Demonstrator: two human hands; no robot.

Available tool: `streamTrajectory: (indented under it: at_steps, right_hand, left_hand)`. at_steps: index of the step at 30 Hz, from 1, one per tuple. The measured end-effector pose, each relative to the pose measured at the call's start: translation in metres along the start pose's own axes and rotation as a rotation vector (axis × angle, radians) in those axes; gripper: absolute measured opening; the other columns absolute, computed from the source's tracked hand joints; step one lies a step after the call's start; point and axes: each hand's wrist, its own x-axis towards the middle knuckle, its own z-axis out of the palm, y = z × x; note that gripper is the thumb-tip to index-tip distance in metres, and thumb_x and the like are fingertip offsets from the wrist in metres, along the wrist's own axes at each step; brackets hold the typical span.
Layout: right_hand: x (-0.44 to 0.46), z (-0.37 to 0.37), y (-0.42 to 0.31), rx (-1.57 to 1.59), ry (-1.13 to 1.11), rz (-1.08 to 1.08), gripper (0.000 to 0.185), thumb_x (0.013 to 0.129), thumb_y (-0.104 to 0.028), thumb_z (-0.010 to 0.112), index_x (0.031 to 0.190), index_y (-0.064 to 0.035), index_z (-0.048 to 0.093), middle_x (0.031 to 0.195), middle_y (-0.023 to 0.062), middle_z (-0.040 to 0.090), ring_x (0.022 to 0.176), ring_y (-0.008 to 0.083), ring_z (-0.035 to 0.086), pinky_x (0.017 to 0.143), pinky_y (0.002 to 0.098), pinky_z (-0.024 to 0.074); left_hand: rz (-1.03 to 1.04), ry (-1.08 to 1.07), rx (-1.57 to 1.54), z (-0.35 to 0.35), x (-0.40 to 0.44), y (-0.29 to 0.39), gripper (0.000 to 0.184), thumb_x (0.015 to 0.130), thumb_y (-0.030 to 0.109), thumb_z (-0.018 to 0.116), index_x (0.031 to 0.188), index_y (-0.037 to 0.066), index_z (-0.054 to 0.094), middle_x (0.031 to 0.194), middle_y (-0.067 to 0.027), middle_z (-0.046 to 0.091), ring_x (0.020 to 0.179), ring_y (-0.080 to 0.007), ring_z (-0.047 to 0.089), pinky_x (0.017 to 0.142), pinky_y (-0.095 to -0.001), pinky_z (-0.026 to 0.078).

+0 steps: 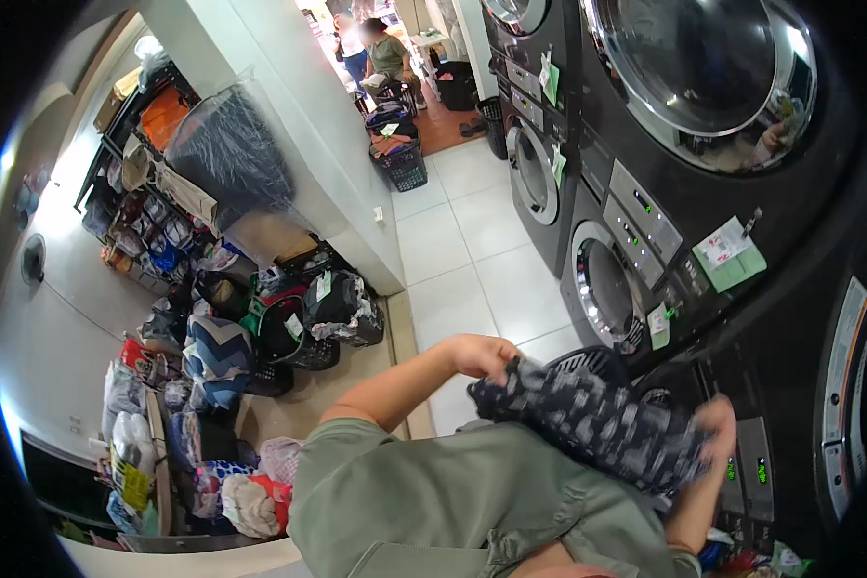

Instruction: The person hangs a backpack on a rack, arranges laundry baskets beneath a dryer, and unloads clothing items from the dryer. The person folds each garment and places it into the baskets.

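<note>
A dark cloth with a light grey pattern (597, 414) is stretched between my two hands in front of my body. My left hand (486, 357) pinches its upper corner. At the opposite end, my right hand (717, 429) is closed on the cloth's edge, slightly blurred. Behind the cloth, a black basket (588, 362) shows only part of its slotted rim; the cloth hides its contents.
Stacked dark machines (636, 231) with round doors line the right side. White tiles (453, 260) run to a doorway with two people beyond. Laundry baskets (405, 166) stand near it. Bags and clothes (217, 356) are piled at the left.
</note>
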Motion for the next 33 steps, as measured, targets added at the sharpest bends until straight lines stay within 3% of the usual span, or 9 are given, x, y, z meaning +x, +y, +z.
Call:
streamTrajectory:
  at_steps: [3, 5, 15, 17, 22, 25, 28, 31, 33]
  right_hand:
    - [-0.025, 0.018, 0.083, 0.632, 0.859, 0.133, 0.028, 0.062, -0.022, 0.057, 0.081, -0.0012, 0.051, 0.081, 0.0101, 0.054, 0.077, 0.0212, 0.053, 0.069, 0.0327, 0.0404]
    - [-0.059, 0.052, 0.112, 0.896, 1.003, 0.284, 0.036, 0.064, -0.029, 0.054, 0.088, -0.0027, 0.048, 0.089, 0.0099, 0.052, 0.083, 0.0222, 0.050, 0.074, 0.0346, 0.0387]
    - [-0.052, 0.068, 0.128, 1.139, 0.994, 0.474, 0.077, 0.073, -0.067, 0.039, 0.125, -0.0103, 0.037, 0.127, 0.0090, 0.039, 0.114, 0.0270, 0.039, 0.095, 0.0443, 0.0300]
    - [-0.040, 0.052, 0.138, 1.097, 0.865, 0.364, 0.071, 0.077, -0.062, 0.038, 0.124, -0.0098, 0.038, 0.123, 0.0077, 0.044, 0.109, 0.0276, 0.043, 0.092, 0.0452, 0.0327]
    - [-0.011, 0.023, 0.228, 0.371, 0.834, 0.625, 0.035, 0.069, 0.005, 0.056, 0.104, 0.0024, 0.049, 0.098, 0.0122, 0.056, 0.085, 0.0226, 0.056, 0.078, 0.0338, 0.0439]
    - [0.000, 0.023, 0.218, 0.510, 0.969, 0.590, 0.033, 0.070, 0.004, 0.056, 0.103, 0.0028, 0.049, 0.096, 0.0115, 0.057, 0.082, 0.0234, 0.058, 0.072, 0.0363, 0.0468]
    - [-0.050, 0.029, 0.256, 0.629, 0.837, 0.832, 0.034, 0.070, 0.002, 0.056, 0.104, 0.0025, 0.049, 0.095, 0.0115, 0.057, 0.080, 0.0257, 0.058, 0.072, 0.0390, 0.0484]
    - [-0.134, 0.055, 0.320, 0.637, 0.755, 1.489, 0.014, 0.074, -0.008, 0.056, 0.085, 0.0002, 0.055, 0.075, 0.0109, 0.060, 0.065, 0.0268, 0.059, 0.061, 0.0416, 0.0494]
    - [-0.188, 0.075, 0.363, 0.632, 0.604, 1.685, 0.023, 0.075, -0.018, 0.057, 0.088, 0.0014, 0.054, 0.085, 0.0163, 0.059, 0.072, 0.0291, 0.058, 0.059, 0.0478, 0.0468]
  left_hand:
    - [0.085, 0.137, -0.882, 0.001, 0.008, -0.076, 0.068, 0.077, 0.052, 0.046, 0.119, -0.002, 0.041, 0.108, -0.0169, 0.054, 0.099, -0.0272, 0.053, 0.091, -0.0425, 0.038]
    - [0.169, 0.276, -0.962, 0.026, 0.013, -0.095, 0.059, 0.081, 0.048, 0.044, 0.114, -0.001, 0.046, 0.109, -0.0157, 0.054, 0.100, -0.0266, 0.053, 0.089, -0.0415, 0.040]
    - [0.039, 0.613, -0.673, -0.045, 0.045, -0.059, 0.034, 0.080, 0.023, 0.051, 0.103, -0.001, 0.054, 0.099, -0.0148, 0.059, 0.091, -0.0259, 0.057, 0.086, -0.0414, 0.041]
    - [0.148, 0.615, -0.652, -0.061, 0.047, -0.037, 0.034, 0.080, 0.022, 0.049, 0.104, -0.002, 0.053, 0.101, -0.0157, 0.058, 0.094, -0.0280, 0.056, 0.089, -0.0429, 0.039]
    - [0.175, 0.730, -0.538, -0.082, 0.030, -0.025, 0.033, 0.080, 0.026, 0.052, 0.102, 0.001, 0.053, 0.097, -0.0134, 0.060, 0.089, -0.0257, 0.058, 0.084, -0.0403, 0.043]
    - [0.104, 0.869, -0.438, -0.107, 0.007, -0.063, 0.032, 0.081, 0.028, 0.054, 0.100, 0.002, 0.054, 0.097, -0.0109, 0.060, 0.085, -0.0222, 0.059, 0.080, -0.0356, 0.046]
    - [-0.158, 1.055, -0.371, -0.112, -0.022, -0.133, 0.023, 0.080, 0.028, 0.057, 0.089, 0.007, 0.058, 0.083, -0.0068, 0.062, 0.070, -0.0153, 0.059, 0.063, -0.0298, 0.049]
    - [-0.571, 1.072, -0.472, -0.129, -0.046, -0.268, 0.028, 0.076, 0.033, 0.062, 0.082, 0.006, 0.057, 0.075, -0.0045, 0.060, 0.063, -0.0131, 0.056, 0.056, -0.0322, 0.048]
    - [-0.954, 1.109, 0.082, -0.077, -0.041, -0.277, 0.042, 0.074, 0.047, 0.059, 0.084, 0.007, 0.059, 0.075, -0.0084, 0.061, 0.060, -0.0188, 0.057, 0.052, -0.0359, 0.048]
